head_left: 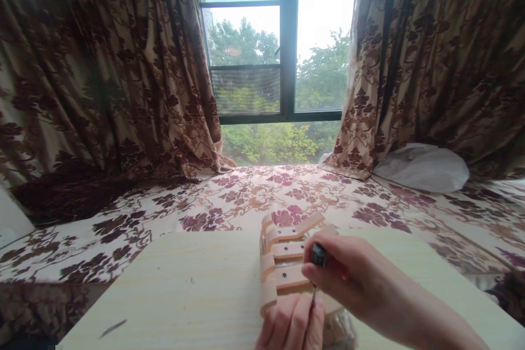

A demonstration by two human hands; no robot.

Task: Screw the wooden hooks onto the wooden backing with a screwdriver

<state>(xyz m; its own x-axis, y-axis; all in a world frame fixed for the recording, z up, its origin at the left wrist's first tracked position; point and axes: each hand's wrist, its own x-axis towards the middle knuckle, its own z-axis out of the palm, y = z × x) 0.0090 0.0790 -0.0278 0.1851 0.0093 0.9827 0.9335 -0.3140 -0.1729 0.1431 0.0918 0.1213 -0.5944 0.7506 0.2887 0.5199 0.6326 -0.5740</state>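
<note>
My right hand (348, 268) is closed around a screwdriver with a dark handle (319, 255). Its thin shaft (314, 295) points down to the fingertips of my left hand (287, 325). The left fingers are bent and pressed together at the near end of a row of peach-coloured curved strips (291, 278); what they pinch is hidden. Dark screw heads or holes show on several strips. Clear plastic wrap (344, 325) lies beside and under the near end, partly covered by the hands.
The strips rest on a pale wood-grain tabletop (197, 279). A thin dark sliver (114, 328) lies at its near left. Beyond is a flower-patterned cloth (246, 191) with a white plastic bag (422, 167) at right. Patterned curtains (164, 65) flank a window (289, 65).
</note>
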